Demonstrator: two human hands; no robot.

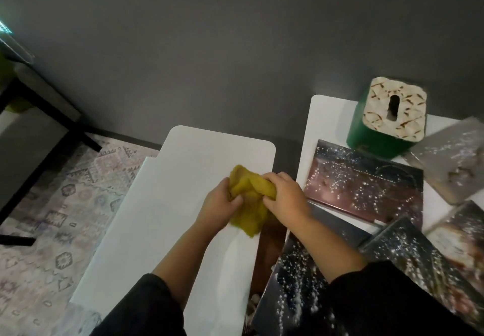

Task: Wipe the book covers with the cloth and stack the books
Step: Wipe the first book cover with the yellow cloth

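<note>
Your left hand (220,206) and right hand (285,195) both grip a bunched yellow cloth (250,199), fingers curled into its folds, held just above the near edge of a white tabletop (183,204) that stands on a patterned rug (52,218). Dark sleeves (387,301) cover your forearms and run out of the bottom of the frame. To the right, a second white tabletop (330,115) carries a green tissue box (385,121) with a cream, brown-veined lid; its slot is dark and you cannot tell whether any tissue is inside. Beside the box lie several books with starry, speckled covers: a dark maroon book (366,186) flat nearest your right hand, a grey one (455,157) blurred at the right edge, and others (408,252) overlapping lower down, partly hidden by your right arm and cut off by the frame. No title or lettering on any cover can be read.
</note>
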